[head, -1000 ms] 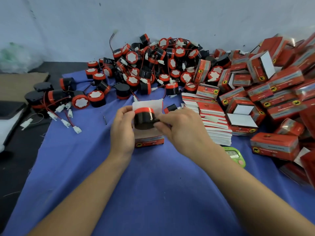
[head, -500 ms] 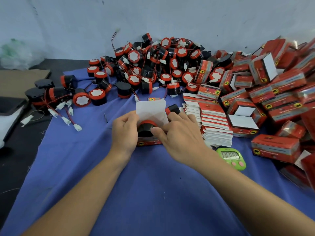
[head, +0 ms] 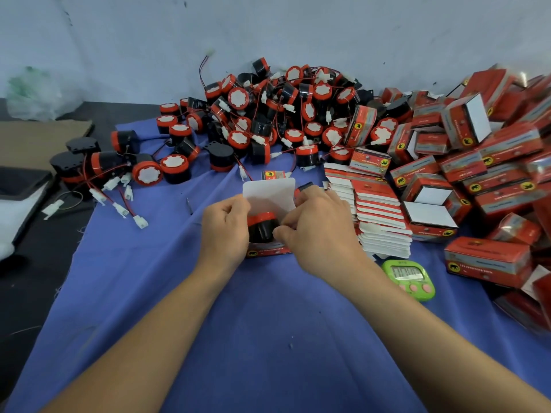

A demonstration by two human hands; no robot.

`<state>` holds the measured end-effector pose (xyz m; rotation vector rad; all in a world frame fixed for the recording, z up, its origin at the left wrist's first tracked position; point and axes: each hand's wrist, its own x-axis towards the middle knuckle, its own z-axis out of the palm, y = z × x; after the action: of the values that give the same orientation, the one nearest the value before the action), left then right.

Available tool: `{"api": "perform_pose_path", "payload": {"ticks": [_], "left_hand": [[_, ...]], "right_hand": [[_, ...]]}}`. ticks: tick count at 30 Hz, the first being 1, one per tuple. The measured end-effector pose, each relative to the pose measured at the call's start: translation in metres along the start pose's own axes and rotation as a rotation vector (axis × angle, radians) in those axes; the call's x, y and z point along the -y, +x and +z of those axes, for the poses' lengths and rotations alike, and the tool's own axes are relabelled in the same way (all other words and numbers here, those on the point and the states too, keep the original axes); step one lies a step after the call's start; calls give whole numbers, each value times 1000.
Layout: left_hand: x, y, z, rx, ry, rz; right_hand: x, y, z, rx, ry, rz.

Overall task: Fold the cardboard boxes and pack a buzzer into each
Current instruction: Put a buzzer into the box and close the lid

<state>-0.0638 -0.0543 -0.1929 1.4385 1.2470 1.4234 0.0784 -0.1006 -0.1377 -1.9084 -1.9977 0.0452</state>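
Note:
A red cardboard box [head: 268,251] stands on the blue cloth [head: 268,338] at the centre, its white lid flap [head: 269,195] raised behind. A black buzzer with a red band [head: 262,226] sits partly inside the box, its upper part still above the rim. My left hand [head: 225,228] grips the box's left side with curled fingers. My right hand [head: 316,231] grips the right side, thumb and fingertips against the buzzer. A large pile of loose buzzers [head: 268,114] with red wires lies behind. A stack of flat unfolded boxes [head: 375,210] lies just right of my right hand.
Many folded red boxes [head: 489,162] are heaped at the right. A green digital timer [head: 410,277] lies on the cloth near my right forearm. Loose buzzers and white connectors [head: 119,186] spread at the left. The cloth's left edge meets a black surface [head: 26,293].
The buzzer has gone from held in front of the box down into it, and the box has come to rest on the cloth. Both hands have closed in round the box.

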Motion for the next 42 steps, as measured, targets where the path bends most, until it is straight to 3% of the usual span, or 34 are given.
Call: {"api": "perform_pose_path", "payload": {"ticks": [5,15,19,22,28,34,36,39,42], "left_hand": [[-1,0,-2,5,-35,-66],[-9,0,-5,55,-144,-226],[-19,2,-8,97,-183,-349],[-22,3,-10,98,-157,-336],[-13,3,-11,113,-123,-244],[-5,5,-8,75,-114,-202],[-3,4,-7,86,-135,-195],[0,2,-5,116,-102,-175],[1,2,-3,96,-62,-144]], "right_hand": [[-2,-10,7,-293,-57,-355],[-7,-4,-6,-380,-120,-635],[-13,-15,-2,-219,-92,-901],[-12,-17,-3,-94,-82,-829],[-3,-5,-9,27,-454,-438],[-10,-13,-2,294,-531,-461],[-14,-13,-6,262,-412,-456],[-24,-20,-21,58,7,-285],[-35,-34,-45,114,-116,-31]]}}
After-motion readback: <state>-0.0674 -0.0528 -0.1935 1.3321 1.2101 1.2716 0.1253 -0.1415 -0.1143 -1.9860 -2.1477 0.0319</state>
